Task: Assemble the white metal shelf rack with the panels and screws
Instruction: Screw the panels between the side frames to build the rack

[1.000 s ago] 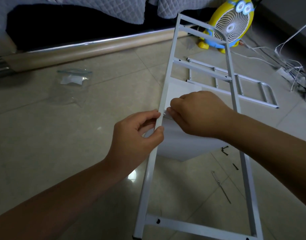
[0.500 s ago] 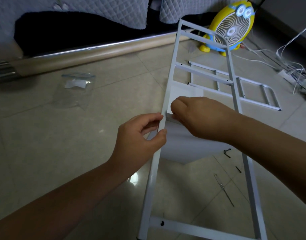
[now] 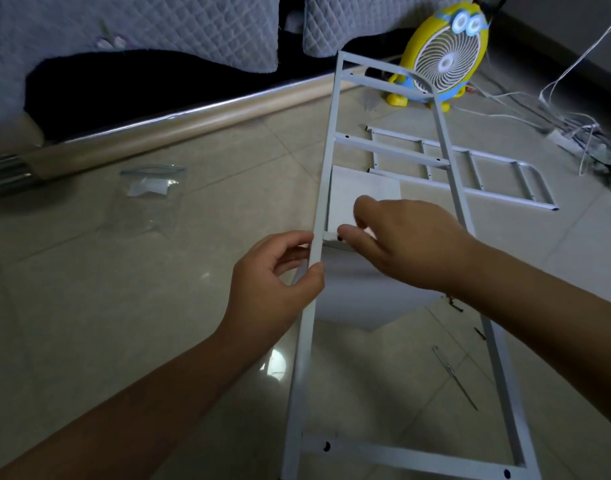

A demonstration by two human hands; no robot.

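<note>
A white metal side frame [image 3: 326, 188], ladder-shaped, runs from the bottom of the view up toward the fan. My left hand [image 3: 276, 282] pinches its left rail between thumb and fingers. A white shelf panel [image 3: 359, 292] hangs under the frame. My right hand [image 3: 401, 244] reaches across the frame, its thumb and fingertips at the panel's corner beside a small dark screw [image 3: 339, 239] near the left rail. Whether the fingers hold the screw I cannot tell. A second white frame [image 3: 470, 174] lies flat on the floor behind.
Loose black screws [image 3: 454, 304] and a thin metal tool [image 3: 453, 375] lie on the tiled floor at the right. A clear plastic bag [image 3: 148, 192] lies to the left. A yellow fan [image 3: 439, 57] and tangled white cables [image 3: 574, 126] sit at the back right; a sofa base spans the back.
My right hand has loosened and its fingers have lifted off the panel corner, showing the dark screw. The left hand keeps its pinch on the rail.
</note>
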